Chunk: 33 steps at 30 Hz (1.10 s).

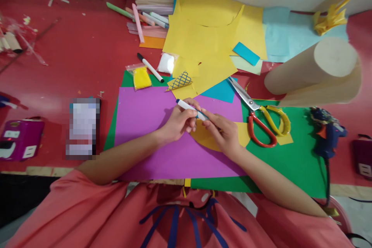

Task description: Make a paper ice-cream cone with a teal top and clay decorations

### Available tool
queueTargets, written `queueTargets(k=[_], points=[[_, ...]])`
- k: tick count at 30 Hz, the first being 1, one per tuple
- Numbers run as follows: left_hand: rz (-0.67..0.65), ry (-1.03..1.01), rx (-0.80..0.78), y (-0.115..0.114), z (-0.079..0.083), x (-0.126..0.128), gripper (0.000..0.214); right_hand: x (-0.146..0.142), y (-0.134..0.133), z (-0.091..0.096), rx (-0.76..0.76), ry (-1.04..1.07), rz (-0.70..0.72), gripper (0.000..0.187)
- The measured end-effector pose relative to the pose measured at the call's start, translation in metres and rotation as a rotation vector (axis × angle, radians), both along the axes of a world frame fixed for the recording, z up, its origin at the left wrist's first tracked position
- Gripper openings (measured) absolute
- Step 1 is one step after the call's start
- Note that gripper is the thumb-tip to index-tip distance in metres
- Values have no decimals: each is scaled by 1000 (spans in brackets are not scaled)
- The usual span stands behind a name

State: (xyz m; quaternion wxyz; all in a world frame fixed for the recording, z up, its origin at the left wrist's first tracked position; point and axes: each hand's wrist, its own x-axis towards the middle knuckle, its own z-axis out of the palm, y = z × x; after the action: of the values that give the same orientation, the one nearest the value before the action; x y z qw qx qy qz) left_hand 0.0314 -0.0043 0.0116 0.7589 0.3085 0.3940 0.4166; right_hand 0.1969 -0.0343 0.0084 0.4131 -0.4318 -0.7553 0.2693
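Observation:
Both hands meet over a purple paper sheet (151,124) on a green sheet (293,159). My left hand (178,124) is closed around the body of a white marker (187,106) with a blue end. My right hand (222,131) pinches the marker's other end, fingers closed on it. Under my right hand lies a yellow paper cutout (242,131).
Red-and-yellow scissors (261,118) lie just right of my hands. A blue glue gun (327,133) sits further right, a cardboard tube (314,71) above it. Yellow paper sheets (203,35), several markers (145,17), a black-capped marker (150,67) and small bags (142,77) lie at the back.

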Motion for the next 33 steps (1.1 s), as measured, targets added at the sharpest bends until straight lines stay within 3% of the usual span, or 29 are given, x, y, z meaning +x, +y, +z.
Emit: queueTargets(k=[5, 16, 24, 30, 33], points=[[8, 9, -15, 1, 0, -1, 18, -2, -2, -1, -11, 3, 17, 36], [7, 22, -67, 2, 4, 0, 16, -3, -1, -5, 216, -60, 52, 45], [-62, 135, 171, 8, -2, -5, 36, 2, 3, -3, -193, 89, -125, 31], [-73, 245, 229, 11, -1, -8, 40, 4, 3, -1, -392, 309, -123, 37], [-66, 242, 246, 11, 0, -9, 41, 10, 10, -1, -382, 412, -169, 40]])
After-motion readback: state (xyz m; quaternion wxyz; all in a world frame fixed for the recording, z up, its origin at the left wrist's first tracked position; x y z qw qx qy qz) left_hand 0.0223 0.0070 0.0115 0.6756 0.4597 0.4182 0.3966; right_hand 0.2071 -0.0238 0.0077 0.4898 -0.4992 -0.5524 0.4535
